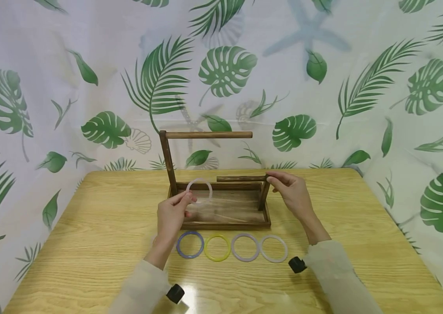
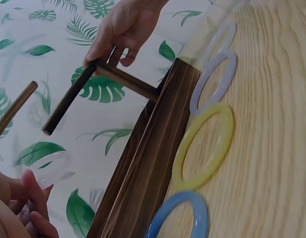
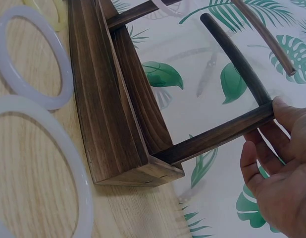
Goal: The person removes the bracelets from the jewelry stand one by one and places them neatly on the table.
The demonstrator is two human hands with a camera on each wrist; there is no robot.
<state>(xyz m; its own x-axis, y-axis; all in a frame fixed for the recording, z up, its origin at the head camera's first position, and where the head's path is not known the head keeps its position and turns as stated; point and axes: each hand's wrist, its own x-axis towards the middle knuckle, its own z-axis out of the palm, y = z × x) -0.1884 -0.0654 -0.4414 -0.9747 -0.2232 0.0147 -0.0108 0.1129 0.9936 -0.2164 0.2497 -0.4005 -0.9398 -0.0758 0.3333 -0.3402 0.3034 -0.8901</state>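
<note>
My left hand pinches a translucent pale pink bangle between thumb and fingers, upright above the left part of a dark wooden bangle stand. The bangle is off both bars in the head view. At the stand's right side my right hand grips the top corner of the short post, where the lower bar joins it. A taller post on the left carries the upper bar; both bars are bare. In the right wrist view, thumb and fingertips of the right hand touch that corner.
In front of the stand lie a blue bangle, a yellow bangle, a lavender bangle and a white bangle in a row. The wooden table meets a leaf-patterned cloth behind.
</note>
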